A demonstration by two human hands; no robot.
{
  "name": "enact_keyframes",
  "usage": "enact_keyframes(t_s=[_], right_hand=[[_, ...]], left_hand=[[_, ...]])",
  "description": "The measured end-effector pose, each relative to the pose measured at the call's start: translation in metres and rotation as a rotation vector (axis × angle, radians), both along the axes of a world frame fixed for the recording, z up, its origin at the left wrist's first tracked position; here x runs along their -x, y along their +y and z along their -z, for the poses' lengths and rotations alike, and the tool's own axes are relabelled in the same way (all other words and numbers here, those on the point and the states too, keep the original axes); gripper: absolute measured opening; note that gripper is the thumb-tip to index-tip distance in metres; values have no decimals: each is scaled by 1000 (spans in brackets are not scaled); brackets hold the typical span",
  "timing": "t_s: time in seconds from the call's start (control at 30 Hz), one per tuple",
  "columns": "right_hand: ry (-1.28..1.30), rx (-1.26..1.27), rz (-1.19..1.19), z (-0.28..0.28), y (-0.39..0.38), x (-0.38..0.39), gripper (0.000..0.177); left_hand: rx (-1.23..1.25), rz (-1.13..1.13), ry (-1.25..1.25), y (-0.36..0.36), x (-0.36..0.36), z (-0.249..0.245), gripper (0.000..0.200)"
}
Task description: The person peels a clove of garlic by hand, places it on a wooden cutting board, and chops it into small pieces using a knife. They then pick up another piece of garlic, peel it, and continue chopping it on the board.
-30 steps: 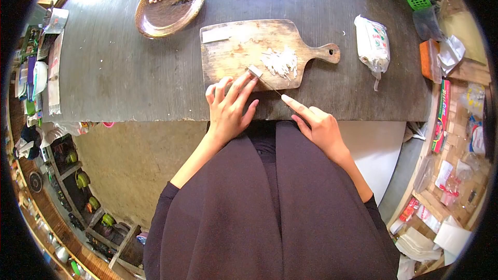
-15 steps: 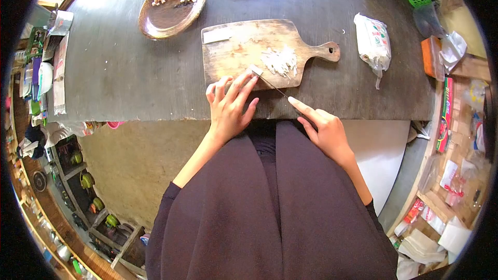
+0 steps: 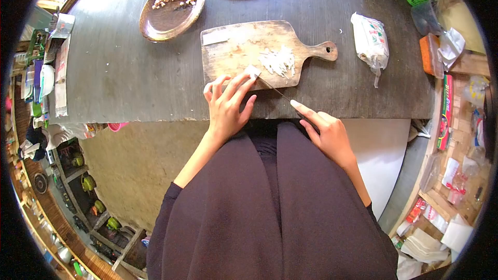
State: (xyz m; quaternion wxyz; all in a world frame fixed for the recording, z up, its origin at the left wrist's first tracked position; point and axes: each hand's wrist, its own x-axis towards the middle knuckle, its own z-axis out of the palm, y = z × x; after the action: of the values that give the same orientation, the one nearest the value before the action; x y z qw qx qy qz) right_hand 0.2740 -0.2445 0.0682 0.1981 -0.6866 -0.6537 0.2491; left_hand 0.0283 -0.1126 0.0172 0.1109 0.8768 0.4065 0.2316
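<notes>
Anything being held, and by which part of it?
The right hand holds the knife by its handle; the left hand touches the white piece with its fingertips.

Looks like worn, matt wood on the cutting board (image 3: 236, 46) and glossy on the plate (image 3: 168, 24). Shows creased plastic on the white bag (image 3: 371, 42), streaky sheen on the table (image 3: 129, 83).

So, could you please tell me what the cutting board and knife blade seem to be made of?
The cutting board looks like worn, matte wood, brown with dark stains. The knife blade is probably smooth steel, appearing thin and grey.
</notes>
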Motion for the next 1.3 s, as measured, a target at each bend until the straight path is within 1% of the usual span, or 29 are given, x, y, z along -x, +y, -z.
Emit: enact_keyframes(t_s=[0.13, 0.2, 0.3, 0.43, 0.5, 0.57, 0.63, 0.67, 0.73, 0.83, 0.87, 0.93, 0.97, 1.03, 1.17, 1.23, 1.3], right_hand=[[-28, 70, -34, -6, 18, 3, 55], [-21, -24, -45, 5, 26, 6, 51], [-67, -50, -67, 15, 37, 9, 53], [-23, -110, -20, 11, 41, 5, 52], [143, -63, 61, -2, 40, 0, 47], [131, -57, 68, -8, 38, -6, 48], [153, 114, 133, -16, 35, -8, 48], [153, 114, 139, -14, 33, -9, 48], [180, -41, 127, -7, 28, -10, 48], [205, -45, 130, -6, 25, -10, 48], [206, -47, 132, -9, 25, -9, 48], [221, 84, 151, -16, 24, -8, 47], [222, 84, 153, -14, 23, -7, 47], [211, -28, 79, -7, 18, -5, 48], [168, 39, 32, 12, 5, -2, 49], [198, -122, 52, 24, 1, 0, 54], [174, -93, 56, 25, -2, 3, 54]], left_hand=[[-7, 7, 1, 1, 0, -1, 46], [-15, 3, -3, 1, -1, 0, 45], [-11, -5, -11, 0, -2, -2, 43], [6, -3, -28, 2, -2, -3, 39], [-4, -7, -47, 5, 0, 0, 38], [-16, -2, -71, 9, -4, 1, 37], [-8, -107, -89, 14, -8, -2, 35], [-1, -129, -55, 18, -11, -4, 35], [-3, -120, -25, 24, -13, -6, 35], [-16, -115, 3, 30, -12, -6, 33], [-22, -117, 6, 31, -12, -6, 29], [-27, -117, 10, 31, -11, -7, 25], [-41, -123, -5, 31, -10, -6, 22], [-52, -127, -19, 27, -8, -3, 19], [-54, -173, -60, 22, -6, 0, 20], [-47, -192, -70, 21, -7, 0, 20], [-47, -218, -97, 20, -9, 2, 20]])
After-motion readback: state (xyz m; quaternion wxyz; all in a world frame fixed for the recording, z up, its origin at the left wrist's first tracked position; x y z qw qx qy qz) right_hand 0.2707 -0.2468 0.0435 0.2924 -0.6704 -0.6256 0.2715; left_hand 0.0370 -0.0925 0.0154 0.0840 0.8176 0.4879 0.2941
